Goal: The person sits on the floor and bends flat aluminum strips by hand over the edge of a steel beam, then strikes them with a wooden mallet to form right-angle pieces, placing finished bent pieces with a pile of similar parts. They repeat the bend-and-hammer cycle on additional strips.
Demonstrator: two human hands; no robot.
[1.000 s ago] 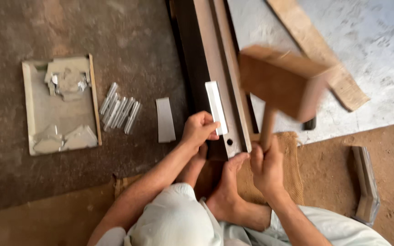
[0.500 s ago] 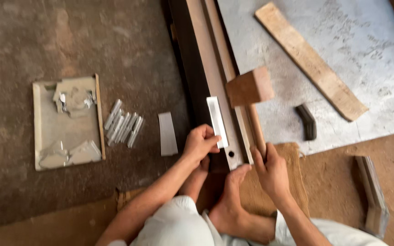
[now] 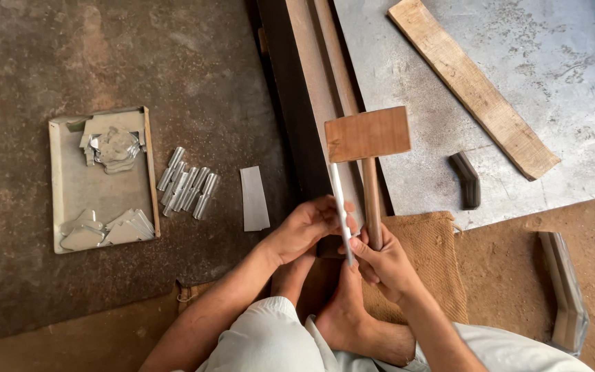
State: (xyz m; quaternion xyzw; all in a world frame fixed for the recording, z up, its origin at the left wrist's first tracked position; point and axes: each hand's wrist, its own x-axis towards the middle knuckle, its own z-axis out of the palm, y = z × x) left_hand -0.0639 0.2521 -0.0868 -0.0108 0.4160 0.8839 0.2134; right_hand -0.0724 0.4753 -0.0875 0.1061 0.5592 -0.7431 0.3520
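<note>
My right hand point(image 3: 379, 265) grips the handle of a wooden mallet point(image 3: 367, 134), whose block head rests low over a long angled steel bar point(image 3: 311, 83). My left hand point(image 3: 306, 227) pinches a thin strip of sheet metal point(image 3: 339, 207) standing on edge against the bar, just under the mallet head. My right thumb also touches the strip's near end. My bare foot point(image 3: 346, 317) lies between my arms, below the hands.
A flat metal blank point(image 3: 253, 198) and several rolled metal pieces point(image 3: 189, 187) lie on the floor at left, beside a shallow tray point(image 3: 70, 186) of cut scraps. A grey metal sheet point(image 3: 538, 76) carries a wooden plank point(image 3: 473, 86) and a dark bent piece point(image 3: 467, 179). Burlap point(image 3: 428, 255) lies under my right forearm.
The mallet has come down from a raised swing onto the bar. The metal strip, lying flat on the bar earlier, now stands on edge between my fingers.
</note>
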